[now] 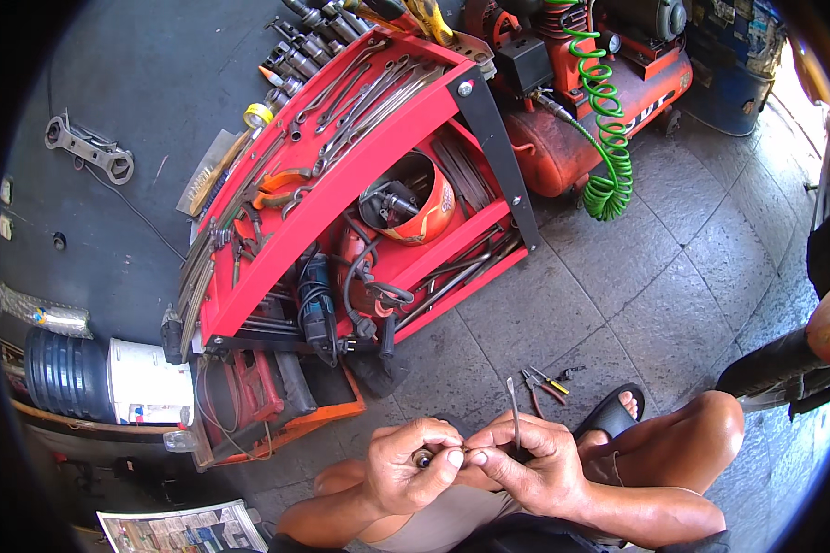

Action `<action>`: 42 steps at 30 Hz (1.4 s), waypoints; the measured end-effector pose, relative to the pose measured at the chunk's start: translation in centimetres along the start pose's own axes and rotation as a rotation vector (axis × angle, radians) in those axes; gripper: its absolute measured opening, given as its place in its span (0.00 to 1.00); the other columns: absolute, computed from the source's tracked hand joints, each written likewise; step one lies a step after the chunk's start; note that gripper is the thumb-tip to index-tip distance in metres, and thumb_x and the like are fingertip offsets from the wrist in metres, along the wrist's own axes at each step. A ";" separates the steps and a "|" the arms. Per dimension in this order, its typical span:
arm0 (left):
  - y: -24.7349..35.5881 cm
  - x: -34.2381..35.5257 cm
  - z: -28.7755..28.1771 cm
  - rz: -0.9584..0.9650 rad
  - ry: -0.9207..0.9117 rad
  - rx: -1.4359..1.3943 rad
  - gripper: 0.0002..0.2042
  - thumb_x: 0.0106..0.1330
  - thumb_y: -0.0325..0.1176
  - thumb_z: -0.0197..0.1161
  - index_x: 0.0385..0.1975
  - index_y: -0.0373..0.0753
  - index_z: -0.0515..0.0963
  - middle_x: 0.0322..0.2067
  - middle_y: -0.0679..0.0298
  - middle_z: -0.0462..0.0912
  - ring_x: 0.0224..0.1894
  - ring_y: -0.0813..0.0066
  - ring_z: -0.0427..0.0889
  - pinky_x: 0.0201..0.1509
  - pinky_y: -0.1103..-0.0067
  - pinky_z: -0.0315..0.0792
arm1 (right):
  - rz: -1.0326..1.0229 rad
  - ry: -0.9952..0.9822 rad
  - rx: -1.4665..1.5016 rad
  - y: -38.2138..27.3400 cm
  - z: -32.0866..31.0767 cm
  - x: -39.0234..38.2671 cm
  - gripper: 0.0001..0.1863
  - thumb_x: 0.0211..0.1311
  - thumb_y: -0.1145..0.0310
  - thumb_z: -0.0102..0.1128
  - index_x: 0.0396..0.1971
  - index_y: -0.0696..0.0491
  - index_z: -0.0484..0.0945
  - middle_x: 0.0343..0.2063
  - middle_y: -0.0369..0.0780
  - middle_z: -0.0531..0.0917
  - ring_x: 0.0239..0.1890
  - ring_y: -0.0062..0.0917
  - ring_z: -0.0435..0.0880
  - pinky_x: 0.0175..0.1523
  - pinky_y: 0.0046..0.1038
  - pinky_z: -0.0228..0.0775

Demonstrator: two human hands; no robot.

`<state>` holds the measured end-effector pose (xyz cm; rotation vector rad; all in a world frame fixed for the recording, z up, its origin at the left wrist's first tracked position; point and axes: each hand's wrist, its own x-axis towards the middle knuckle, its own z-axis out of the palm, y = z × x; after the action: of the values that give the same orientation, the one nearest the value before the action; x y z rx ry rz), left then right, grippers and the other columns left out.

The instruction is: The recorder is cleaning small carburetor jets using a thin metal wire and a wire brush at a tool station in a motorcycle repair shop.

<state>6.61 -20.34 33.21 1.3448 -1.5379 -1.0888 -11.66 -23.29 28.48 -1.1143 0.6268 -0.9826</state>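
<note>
Both my hands meet low in the middle, in front of my lap, with fingertips almost touching. My left hand (408,468) is closed around a small cylindrical metal part (422,458), whose round end shows between thumb and fingers. Closed too, my right hand (533,465) holds a flat-tipped screwdriver (514,410); its thin shaft points up and away from me, and its handle is hidden. The right thumb and forefinger also pinch at a tiny dark piece (467,454) between the hands, too small to make out. On the floor just beyond lie pliers (546,385) with red and yellow handles.
A red tool cart (369,147) with wrenches, a power drill (316,300) and a red tin (424,221) stands ahead. Behind it on the right is a red air compressor (572,120) with a green coiled hose (609,184). A white bucket (148,378) stands left; a tire (775,373) is right.
</note>
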 end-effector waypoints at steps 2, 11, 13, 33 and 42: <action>0.0 0.2 0.2 0.000 0.002 0.000 0.03 0.60 0.23 0.61 0.31 0.30 0.77 0.25 0.62 0.81 0.23 0.85 0.73 0.25 0.84 0.67 | 0.008 -0.002 -0.020 0.0 -0.3 0.1 0.06 0.61 0.75 0.64 0.37 0.58 0.82 0.29 0.39 0.81 0.29 0.19 0.80 0.34 0.22 0.71; -0.7 -2.3 -1.8 0.051 0.135 0.434 0.11 0.57 0.34 0.66 0.24 0.34 0.74 0.17 0.62 0.76 0.19 0.80 0.74 0.23 0.81 0.68 | 0.163 -0.111 0.115 0.1 2.2 0.3 0.11 0.67 0.69 0.59 0.45 0.57 0.78 0.37 0.37 0.83 0.43 0.17 0.80 0.50 0.23 0.73; 0.6 -0.8 -1.3 -0.136 -0.062 0.392 0.08 0.69 0.31 0.54 0.36 0.33 0.76 0.26 0.64 0.77 0.25 0.82 0.73 0.29 0.81 0.68 | 0.110 -0.094 0.031 3.3 1.3 0.7 0.12 0.69 0.66 0.55 0.44 0.58 0.77 0.38 0.38 0.82 0.48 0.20 0.77 0.55 0.27 0.69; -6.5 0.3 -2.3 -0.270 -0.315 -0.486 0.09 0.70 0.38 0.54 0.39 0.38 0.71 0.21 0.68 0.71 0.19 0.81 0.66 0.22 0.83 0.62 | -0.012 -0.187 0.208 -0.2 0.0 1.0 0.09 0.60 0.69 0.68 0.29 0.59 0.78 0.25 0.34 0.81 0.30 0.16 0.76 0.36 0.26 0.73; -6.1 -0.4 -1.5 -0.246 -0.240 -0.462 0.10 0.71 0.39 0.54 0.39 0.38 0.72 0.22 0.70 0.71 0.20 0.83 0.64 0.24 0.84 0.61 | 0.024 -0.153 0.196 -0.3 0.4 0.7 0.10 0.60 0.68 0.67 0.30 0.58 0.77 0.25 0.34 0.80 0.30 0.16 0.76 0.36 0.26 0.72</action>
<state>9.91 -20.49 27.85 1.1262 -1.1948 -1.6925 -11.13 -23.75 28.93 -0.9954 0.4100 -0.9081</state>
